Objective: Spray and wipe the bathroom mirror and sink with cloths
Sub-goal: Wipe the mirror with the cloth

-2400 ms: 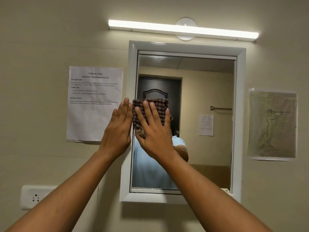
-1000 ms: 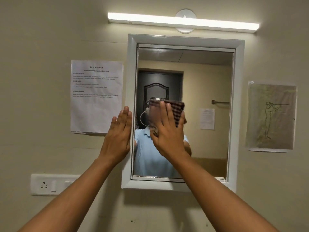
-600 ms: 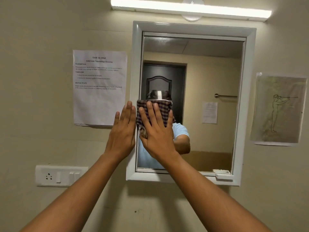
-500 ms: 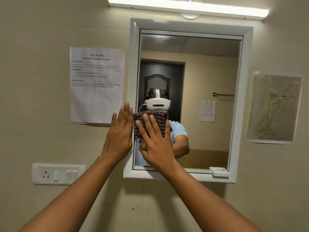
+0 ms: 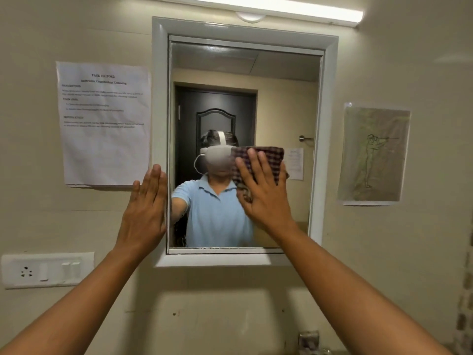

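Since the last look, I see the checked cloth has slid from the left part of the glass, next to the left hand, over to the right of centre, and my view has dropped a little, so the light bar sits at the top edge. The cloth is flat against the mirror, about halfway up. The right hand presses on it with straight, spread fingers, palm on the cloth's lower part; nothing is curled round it. The left hand lies flat and open on the mirror's white frame at its left edge, fingers together and pointing up, holding nothing. In the glass I see the person's reflection in a light blue shirt, with a dark door behind. A printed sheet is stuck to the wall left of the frame, and a drawing of a figure right of it. A white switch plate sits low on the left. The light bar glows above. A metal tap top shows at the bottom edge; the sink itself I cannot see.
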{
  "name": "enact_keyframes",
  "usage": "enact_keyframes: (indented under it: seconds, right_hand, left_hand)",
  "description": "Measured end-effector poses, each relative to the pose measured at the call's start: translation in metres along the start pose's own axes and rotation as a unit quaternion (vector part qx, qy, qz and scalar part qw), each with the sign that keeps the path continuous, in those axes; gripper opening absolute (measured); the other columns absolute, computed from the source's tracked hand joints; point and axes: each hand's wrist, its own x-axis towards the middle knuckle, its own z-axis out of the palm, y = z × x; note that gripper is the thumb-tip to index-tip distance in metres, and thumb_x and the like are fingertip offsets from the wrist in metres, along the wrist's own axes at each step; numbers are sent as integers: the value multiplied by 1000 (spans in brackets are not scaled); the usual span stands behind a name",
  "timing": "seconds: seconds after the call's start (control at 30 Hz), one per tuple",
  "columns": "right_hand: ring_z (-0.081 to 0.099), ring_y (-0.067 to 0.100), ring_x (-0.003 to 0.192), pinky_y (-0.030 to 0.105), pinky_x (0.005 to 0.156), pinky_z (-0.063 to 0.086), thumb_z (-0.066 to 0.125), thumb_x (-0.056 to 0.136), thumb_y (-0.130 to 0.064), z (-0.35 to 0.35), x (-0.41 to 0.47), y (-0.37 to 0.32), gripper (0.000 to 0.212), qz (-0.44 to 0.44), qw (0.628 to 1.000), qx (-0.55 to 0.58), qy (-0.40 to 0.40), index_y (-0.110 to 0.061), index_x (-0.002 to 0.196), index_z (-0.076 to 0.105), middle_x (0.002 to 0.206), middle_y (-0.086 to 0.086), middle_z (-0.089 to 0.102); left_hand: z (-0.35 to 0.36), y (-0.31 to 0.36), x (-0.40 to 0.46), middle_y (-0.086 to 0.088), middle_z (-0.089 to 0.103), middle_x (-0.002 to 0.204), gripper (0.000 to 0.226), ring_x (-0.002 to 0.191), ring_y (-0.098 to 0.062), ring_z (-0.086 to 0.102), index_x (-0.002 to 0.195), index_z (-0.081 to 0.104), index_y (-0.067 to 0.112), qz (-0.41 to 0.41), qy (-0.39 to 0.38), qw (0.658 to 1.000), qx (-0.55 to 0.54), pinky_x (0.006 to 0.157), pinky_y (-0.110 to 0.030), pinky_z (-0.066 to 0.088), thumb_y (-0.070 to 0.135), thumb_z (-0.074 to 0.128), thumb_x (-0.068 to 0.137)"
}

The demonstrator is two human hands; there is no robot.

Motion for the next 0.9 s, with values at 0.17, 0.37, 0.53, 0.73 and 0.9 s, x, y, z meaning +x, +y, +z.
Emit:
enact_keyframes:
  seconds: [0.17,0.37,0.53,0.73,0.9]
  right_hand:
    - [-4,25,152,62,118,4,40,97,-48,0,-15,50,74,112,993,5,26,-25,158,2,165,7,-4]
    - [-5,26,152,64,117,5,20,100,-54,7,-49,33,69,200,978,48,17,-22,158,2,165,9,-4]
    - [-13,30,151,65,115,-8,15,90,-75,16,-76,-15,89,231,969,93,-10,-19,157,-7,164,9,-16]
    - [-16,25,151,65,116,-5,25,101,-53,22,-57,-60,71,226,967,122,-11,-21,157,-6,164,6,-16]
    - [-9,25,152,58,117,-10,31,101,-42,17,-9,-100,66,135,987,91,2,-21,158,3,165,7,-7]
  left_hand:
    - [-2,4,0,-16,-3,161,70,150,-31,1,153,1,4,-1,0,1000,-8,120,-51,12,33,21,92]
    - [-1,3,0,-15,-4,162,69,150,-29,-1,153,1,5,-8,1,1000,-2,121,-49,9,31,24,93]
    - [-4,2,-3,-15,-5,161,67,150,-29,-2,152,0,4,-3,-4,1000,-1,121,-49,10,29,20,93]
    - [-2,-2,-8,-13,-9,161,70,150,-27,-5,152,-8,9,6,-11,1000,-10,122,-46,8,30,25,95]
    - [-6,-4,-14,-16,-7,161,60,150,-28,-4,152,-6,6,26,-22,999,-32,121,-49,12,26,10,98]
